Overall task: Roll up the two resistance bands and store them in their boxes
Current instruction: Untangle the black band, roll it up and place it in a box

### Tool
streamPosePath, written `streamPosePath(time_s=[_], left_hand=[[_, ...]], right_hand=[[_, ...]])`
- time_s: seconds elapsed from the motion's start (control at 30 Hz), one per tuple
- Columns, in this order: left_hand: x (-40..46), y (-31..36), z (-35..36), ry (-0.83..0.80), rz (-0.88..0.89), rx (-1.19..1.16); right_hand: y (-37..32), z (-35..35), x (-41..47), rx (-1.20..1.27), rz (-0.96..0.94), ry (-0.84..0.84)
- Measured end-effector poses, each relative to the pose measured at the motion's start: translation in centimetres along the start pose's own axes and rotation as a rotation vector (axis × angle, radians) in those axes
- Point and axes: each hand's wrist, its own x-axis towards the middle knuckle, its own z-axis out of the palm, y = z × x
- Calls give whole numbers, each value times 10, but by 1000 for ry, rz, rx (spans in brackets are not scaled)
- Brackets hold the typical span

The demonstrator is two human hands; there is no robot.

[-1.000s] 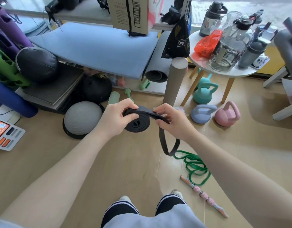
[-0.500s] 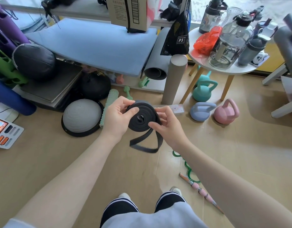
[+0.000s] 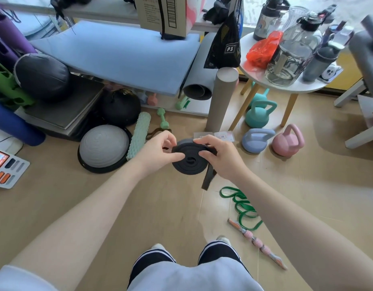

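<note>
Your left hand [image 3: 158, 152] pinches the black band [image 3: 189, 162] coil at its nine o'clock edge, thumb flat on the spiral face. Your right hand [image 3: 220, 157] grips it from about two o'clock, fingers curled over the rim. The coil lies nearly flat between them, a short tail hanging toward five o'clock under your right palm, so that's the nearer hand to wrap it. The green band [image 3: 241, 208] waits loose on the floor at five o'clock.
</note>
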Motion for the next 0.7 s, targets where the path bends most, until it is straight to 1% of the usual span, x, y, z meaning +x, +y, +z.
streamPosePath(time_s=[0.1,0.17,0.23,0.33,0.47,0.5,0.57,0.63,0.7], left_hand=[[4,14,3,-52,110,47],[6,19,8,-72,149,85],[7,24,11,-59,174,134],[7,26,15,-60,200,234],[4,23,14,-40,260,257],[3,22,14,-32,277,259],[1,18,12,-24,290,250],[1,12,9,-4,282,210],[1,9,4,25,271,161]], right_hand=[[-1,-6,1,-173,-178,-32],[1,-7,-1,-216,-238,-34],[2,-7,-4,-204,-205,-6],[4,-2,-9,-107,-56,19],[7,6,-14,16,29,39],[7,6,-14,40,44,14],[8,2,-12,132,77,-92],[13,-8,-12,193,73,-181],[21,-16,-14,114,40,-170]])
